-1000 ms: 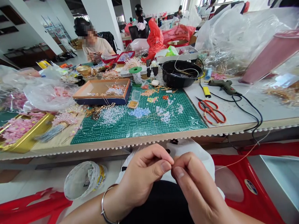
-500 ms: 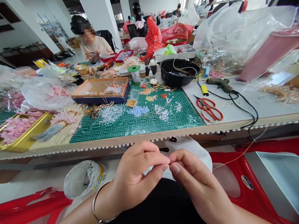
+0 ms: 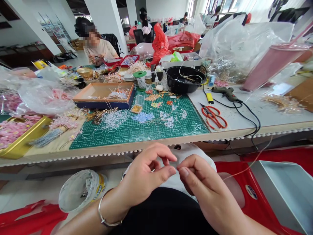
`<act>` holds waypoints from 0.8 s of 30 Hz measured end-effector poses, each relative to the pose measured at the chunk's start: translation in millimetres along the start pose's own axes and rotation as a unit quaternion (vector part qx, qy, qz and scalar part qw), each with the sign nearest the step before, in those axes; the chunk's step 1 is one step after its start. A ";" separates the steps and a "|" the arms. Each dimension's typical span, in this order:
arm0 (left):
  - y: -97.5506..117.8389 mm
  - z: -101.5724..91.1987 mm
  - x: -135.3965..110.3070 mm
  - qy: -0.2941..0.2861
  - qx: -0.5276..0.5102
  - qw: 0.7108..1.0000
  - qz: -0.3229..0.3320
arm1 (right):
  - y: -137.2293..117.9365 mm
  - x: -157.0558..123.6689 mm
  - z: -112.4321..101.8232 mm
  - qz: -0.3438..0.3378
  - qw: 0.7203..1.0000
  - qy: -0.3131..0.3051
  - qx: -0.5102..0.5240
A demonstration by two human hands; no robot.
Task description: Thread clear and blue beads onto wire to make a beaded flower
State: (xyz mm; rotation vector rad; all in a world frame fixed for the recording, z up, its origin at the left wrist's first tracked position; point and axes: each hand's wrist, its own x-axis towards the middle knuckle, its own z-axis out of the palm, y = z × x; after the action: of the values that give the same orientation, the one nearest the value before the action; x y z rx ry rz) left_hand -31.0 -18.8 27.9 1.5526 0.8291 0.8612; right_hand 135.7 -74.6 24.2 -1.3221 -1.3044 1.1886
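In the head view my left hand (image 3: 148, 174), with a silver bangle at the wrist, is held over my lap. A gap shows between its thumb and curled fingers, and I see nothing in it. Close beside it, my right hand (image 3: 204, 182) is closed in a pinch; whatever its fingertips hold is too small to make out. Beyond the hands, a green cutting mat (image 3: 110, 138) lies on the table. On it are blue petals (image 3: 143, 117), clear beads (image 3: 114, 120), pale flower pieces (image 3: 167, 120) and a small box of gold beads (image 3: 137, 109).
Red-handled scissors (image 3: 214, 117) and a glue gun (image 3: 226, 93) with a trailing cable lie to the right. A black bowl (image 3: 184, 88) and an orange-lined box (image 3: 84, 94) stand behind. A white bucket (image 3: 67, 195) is below the table. Another person (image 3: 100, 49) sits across.
My left thumb and fingers have parted and drawn slightly away from my right fingertips. My right hand keeps its pinch. The view has shifted a little.
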 end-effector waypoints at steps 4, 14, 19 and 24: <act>6.0 4.7 -2.9 -0.029 0.073 0.995 0.056 | -5.1 -1.6 1.5 0.001 0.999 -0.019 -0.031; -3.2 -5.7 2.1 0.077 -0.256 0.958 -0.100 | 5.6 -9.1 -20.3 -0.242 0.920 0.105 -0.289; -11.5 16.8 -0.6 -0.010 -0.239 0.959 -0.150 | 5.5 -9.0 -17.9 -0.235 0.919 0.082 -0.305; -3.4 18.4 4.3 -0.006 -0.200 0.978 -0.051 | 6.8 -10.8 -17.6 -0.229 0.916 0.060 -0.324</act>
State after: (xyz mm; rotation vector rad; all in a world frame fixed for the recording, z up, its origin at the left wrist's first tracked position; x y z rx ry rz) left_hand -13.1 -23.4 22.9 1.1513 0.6707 0.8799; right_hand 154.3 -85.2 20.2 -1.3884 -1.8747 0.3403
